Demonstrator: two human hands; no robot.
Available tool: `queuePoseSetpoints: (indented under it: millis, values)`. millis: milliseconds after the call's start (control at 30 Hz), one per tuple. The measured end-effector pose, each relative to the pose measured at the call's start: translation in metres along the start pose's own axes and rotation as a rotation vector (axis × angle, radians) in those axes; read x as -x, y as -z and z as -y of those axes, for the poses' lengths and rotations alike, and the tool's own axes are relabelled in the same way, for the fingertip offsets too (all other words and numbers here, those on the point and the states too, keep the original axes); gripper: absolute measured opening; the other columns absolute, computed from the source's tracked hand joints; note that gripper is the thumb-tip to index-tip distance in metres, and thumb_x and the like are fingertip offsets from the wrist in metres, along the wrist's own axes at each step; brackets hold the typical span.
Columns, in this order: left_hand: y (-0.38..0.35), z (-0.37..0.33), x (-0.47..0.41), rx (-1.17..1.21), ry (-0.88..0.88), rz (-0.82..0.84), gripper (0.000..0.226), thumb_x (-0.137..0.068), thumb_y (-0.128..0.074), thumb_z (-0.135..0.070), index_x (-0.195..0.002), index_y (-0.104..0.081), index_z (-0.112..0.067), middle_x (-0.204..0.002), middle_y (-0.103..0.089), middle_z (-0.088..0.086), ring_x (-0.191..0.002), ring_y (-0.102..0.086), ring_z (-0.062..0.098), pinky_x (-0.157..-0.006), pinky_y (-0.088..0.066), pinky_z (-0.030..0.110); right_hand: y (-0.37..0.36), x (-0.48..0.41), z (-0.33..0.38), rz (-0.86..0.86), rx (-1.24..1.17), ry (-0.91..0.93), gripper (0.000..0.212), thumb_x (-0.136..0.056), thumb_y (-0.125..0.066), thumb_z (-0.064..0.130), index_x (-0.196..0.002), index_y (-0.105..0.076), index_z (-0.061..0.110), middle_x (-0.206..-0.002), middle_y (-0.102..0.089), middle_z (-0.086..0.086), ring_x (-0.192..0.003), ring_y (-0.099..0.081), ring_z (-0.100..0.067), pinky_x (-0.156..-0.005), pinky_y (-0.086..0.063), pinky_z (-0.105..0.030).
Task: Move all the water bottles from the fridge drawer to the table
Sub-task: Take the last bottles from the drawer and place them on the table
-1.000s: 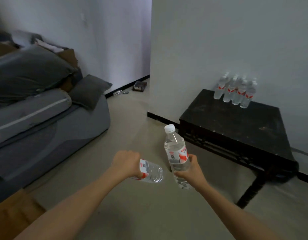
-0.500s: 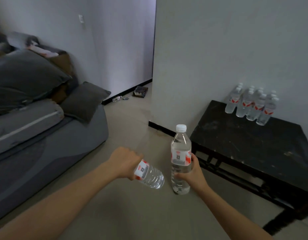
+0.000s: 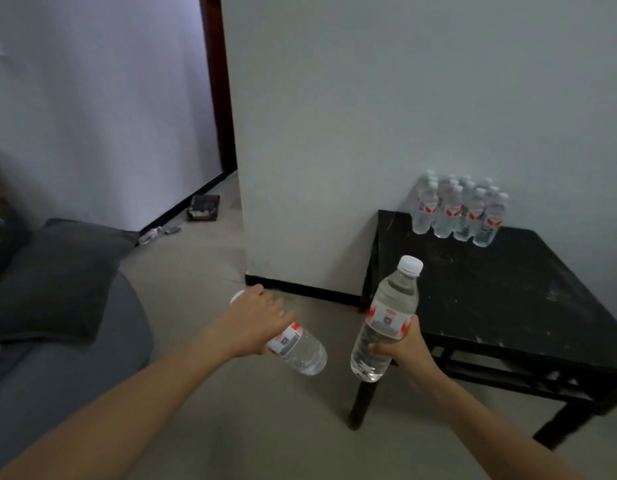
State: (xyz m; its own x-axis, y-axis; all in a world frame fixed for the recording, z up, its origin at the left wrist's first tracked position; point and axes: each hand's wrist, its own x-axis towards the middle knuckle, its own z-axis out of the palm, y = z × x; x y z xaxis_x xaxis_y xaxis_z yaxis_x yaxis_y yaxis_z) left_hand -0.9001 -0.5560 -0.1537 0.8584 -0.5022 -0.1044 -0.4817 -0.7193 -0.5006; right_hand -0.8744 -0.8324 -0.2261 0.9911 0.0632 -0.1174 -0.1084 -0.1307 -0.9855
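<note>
My left hand (image 3: 255, 323) grips a clear water bottle (image 3: 298, 349) with a red and white label, held tilted with its base pointing down to the right. My right hand (image 3: 405, 351) holds a second water bottle (image 3: 386, 320) nearly upright by its lower half, white cap on top, just in front of the near left corner of the black table (image 3: 501, 292). Several matching bottles (image 3: 459, 211) stand in a cluster at the table's far edge against the wall. The fridge drawer is out of view.
A grey sofa (image 3: 57, 358) with a dark cushion (image 3: 54, 278) fills the left side. A white wall corner (image 3: 300, 168) juts out beside the table. A small dark object (image 3: 203, 208) lies on the floor in the hallway beyond.
The view has come closer to the table, which now looks larger and nearer. Both hands with their bottles have risen and moved toward the table's near left corner.
</note>
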Motion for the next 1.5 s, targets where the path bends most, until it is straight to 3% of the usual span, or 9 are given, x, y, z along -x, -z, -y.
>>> queuePoseSetpoints:
  millis: [133,233,333,600,867,1167,1300,1400,1500]
  values:
    - [-0.026,0.039,-0.06,-0.015,-0.116,-0.124,0.052,-0.076,-0.064,-0.026,-0.121,-0.041,-0.014,-0.115,-0.056,0.012,-0.098,-0.054,0.032,-0.087,-0.036,0.041,0.003,-0.036,-0.005,-0.099,-0.006,-0.054,0.082,-0.06,-0.076,-0.01,-0.124,-0.032,0.017,-0.115,-0.055,-0.006,-0.11,-0.055,-0.023,-0.097,-0.045,-0.048]
    - [-0.026,0.06,-0.109,-0.101,-0.258,-0.224,0.052,-0.05,-0.078,-0.042,-0.096,-0.061,-0.025,-0.086,-0.067,-0.001,-0.071,-0.062,0.019,-0.069,-0.046,0.03,0.012,-0.071,-0.01,-0.154,0.012,-0.072,0.079,-0.061,-0.076,-0.009,-0.12,-0.032,0.02,-0.111,-0.055,-0.002,-0.107,-0.054,-0.02,-0.092,-0.045,-0.039]
    - [-0.023,0.077,-0.159,-0.145,-0.286,-0.294,0.055,-0.03,-0.081,-0.048,-0.08,-0.065,-0.031,-0.067,-0.065,-0.006,-0.055,-0.059,0.012,-0.057,-0.046,0.025,0.025,-0.116,-0.008,-0.185,0.035,-0.079,0.079,-0.062,-0.076,-0.008,-0.119,-0.031,0.021,-0.11,-0.053,0.001,-0.107,-0.052,-0.019,-0.094,-0.044,-0.039]
    - [-0.025,0.123,-0.293,-0.222,-0.303,-0.325,0.041,-0.04,-0.084,-0.036,-0.076,-0.064,-0.029,-0.062,-0.063,-0.005,-0.052,-0.057,0.015,-0.057,-0.045,0.027,0.054,-0.245,0.004,-0.236,0.07,-0.112,0.087,-0.061,-0.077,-0.004,-0.128,-0.028,0.02,-0.112,-0.049,0.005,-0.11,-0.047,-0.015,-0.1,-0.04,-0.043]
    - [-0.057,0.155,-0.399,-0.233,-0.399,-0.371,0.043,-0.042,-0.087,-0.03,-0.078,-0.064,-0.026,-0.069,-0.067,-0.002,-0.058,-0.061,0.018,-0.064,-0.053,0.032,0.069,-0.328,-0.008,-0.34,0.183,-0.168,0.089,-0.059,-0.082,0.003,-0.127,-0.028,0.021,-0.109,-0.051,0.006,-0.107,-0.052,-0.015,-0.096,-0.046,-0.041]
    - [-0.071,0.197,-0.556,-0.294,-0.621,-0.578,0.029,-0.051,-0.081,-0.028,-0.076,-0.066,-0.027,-0.071,-0.068,-0.003,-0.062,-0.063,0.017,-0.072,-0.054,0.032,0.08,-0.417,-0.012,-0.664,0.089,-0.256,0.087,-0.059,-0.083,0.004,-0.125,-0.03,0.023,-0.104,-0.052,0.007,-0.099,-0.054,-0.013,-0.089,-0.045,-0.037]
    - [-0.063,0.196,-0.621,-0.301,-0.703,-0.595,0.035,-0.062,-0.078,-0.03,-0.094,-0.064,-0.027,-0.09,-0.069,-0.001,-0.082,-0.065,0.019,-0.087,-0.049,0.039,0.09,-0.434,-0.005,-0.809,0.069,-0.305,0.087,-0.059,-0.082,0.003,-0.124,-0.029,0.023,-0.104,-0.052,0.007,-0.102,-0.053,-0.016,-0.092,-0.045,-0.042]
    - [-0.06,0.176,-0.662,-0.231,-0.802,-0.504,0.043,-0.08,-0.063,-0.013,-0.12,-0.047,-0.013,-0.118,-0.055,0.016,-0.108,-0.052,0.036,-0.103,-0.03,0.052,0.098,-0.434,-0.011,-0.877,0.066,-0.355,0.087,-0.058,-0.081,0.0,-0.126,-0.029,0.021,-0.11,-0.052,0.003,-0.106,-0.052,-0.019,-0.096,-0.044,-0.048]
    - [-0.047,0.15,-0.703,-0.219,-0.882,-0.533,0.038,-0.084,-0.055,-0.007,-0.12,-0.042,-0.009,-0.118,-0.053,0.019,-0.107,-0.05,0.039,-0.102,-0.027,0.053,0.114,-0.437,-0.018,-0.936,0.06,-0.375,0.085,-0.058,-0.08,-0.002,-0.123,-0.03,0.02,-0.11,-0.053,0.0,-0.106,-0.054,-0.021,-0.095,-0.045,-0.047]
